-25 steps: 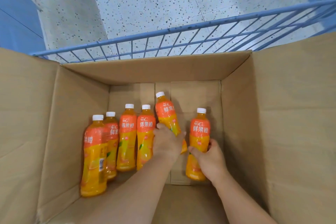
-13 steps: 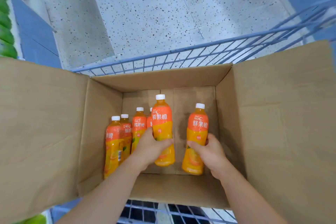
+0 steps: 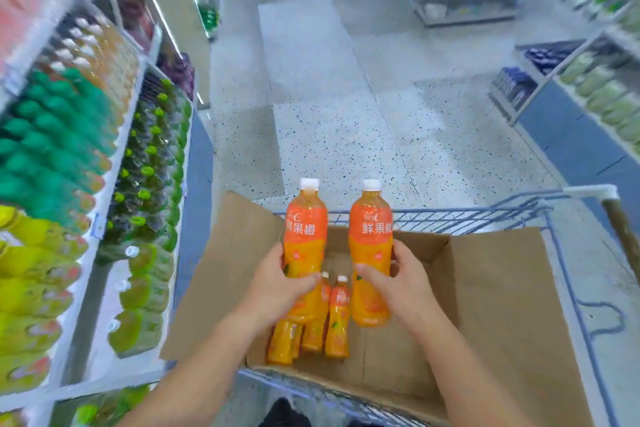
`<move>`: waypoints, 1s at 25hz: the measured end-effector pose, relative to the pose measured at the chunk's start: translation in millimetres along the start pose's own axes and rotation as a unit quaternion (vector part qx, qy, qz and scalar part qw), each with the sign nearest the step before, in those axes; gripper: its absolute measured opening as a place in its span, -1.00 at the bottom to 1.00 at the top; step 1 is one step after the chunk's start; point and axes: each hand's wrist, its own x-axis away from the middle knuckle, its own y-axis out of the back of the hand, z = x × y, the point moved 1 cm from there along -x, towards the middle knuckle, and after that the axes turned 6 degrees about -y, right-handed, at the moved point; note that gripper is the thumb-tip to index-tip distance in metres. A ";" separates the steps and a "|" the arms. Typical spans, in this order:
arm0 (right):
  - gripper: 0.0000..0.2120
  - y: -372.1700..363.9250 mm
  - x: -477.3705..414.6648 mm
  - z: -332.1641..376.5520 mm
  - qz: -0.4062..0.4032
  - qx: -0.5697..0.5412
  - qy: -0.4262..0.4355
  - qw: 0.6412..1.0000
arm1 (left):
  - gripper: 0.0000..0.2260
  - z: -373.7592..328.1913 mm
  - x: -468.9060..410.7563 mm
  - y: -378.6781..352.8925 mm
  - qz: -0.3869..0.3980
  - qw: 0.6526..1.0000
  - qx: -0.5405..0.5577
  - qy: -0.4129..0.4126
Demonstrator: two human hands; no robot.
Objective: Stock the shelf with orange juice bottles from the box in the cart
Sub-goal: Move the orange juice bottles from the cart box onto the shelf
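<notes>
The shelf (image 3: 100, 218) at 9 o'clock is smeared by blur, so its green and yellow drinks show no legible labels, and the far shelving at 1 and 3 o'clock is just as soft. In the box (image 3: 502, 288), the remaining bottles (image 3: 337, 319) at 6 o'clock are partly hidden behind the left hand (image 3: 277, 284) and what it holds, so their number cannot be told. Both forearms are cut off by the lower edge. The left bottle (image 3: 304, 229) shows white characters 鲜果橙 on its orange label; the smaller line above ends in a C and is otherwise unreadable. The right bottle (image 3: 370, 229) bears the same label, its last character wrapping out of sight. The left hand grips the left bottle round its lower body, thumb across the front; the right hand (image 3: 398, 284) grips the right bottle likewise. Both bottles are upright, white caps up, side by side but apart, above the open box, which sits in the blue wire cart (image 3: 485, 215)
</notes>
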 end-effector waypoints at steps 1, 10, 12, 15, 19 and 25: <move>-0.66 -4.4 3.4 17.9 0.012 -0.002 0.023 1.000 | -0.62 -10.6 9.8 10.5 -0.022 1.000 0.014 -0.009; -0.76 -69.3 51.9 137.1 0.220 0.021 0.206 0.953 | -0.57 -60.4 155.2 84.3 -0.315 0.944 0.088 -0.050; -0.77 -97.1 77.4 151.0 0.283 0.032 0.239 0.929 | -0.56 -61.4 198.2 97.7 -0.376 0.920 0.101 -0.049; -0.67 -144.7 128.1 161.9 0.367 0.063 0.268 0.889 | -0.57 -58.3 267.7 120.6 -0.463 0.879 0.109 -0.039; -0.72 -209.5 212.6 173.9 0.477 0.081 0.296 0.824 | -0.60 -49.1 362.1 158.4 -0.555 0.823 0.114 -0.034; -0.70 -312.1 349.9 182.0 0.577 0.080 0.331 0.742 | -0.60 -24.8 495.2 224.0 -0.665 0.742 0.087 -0.026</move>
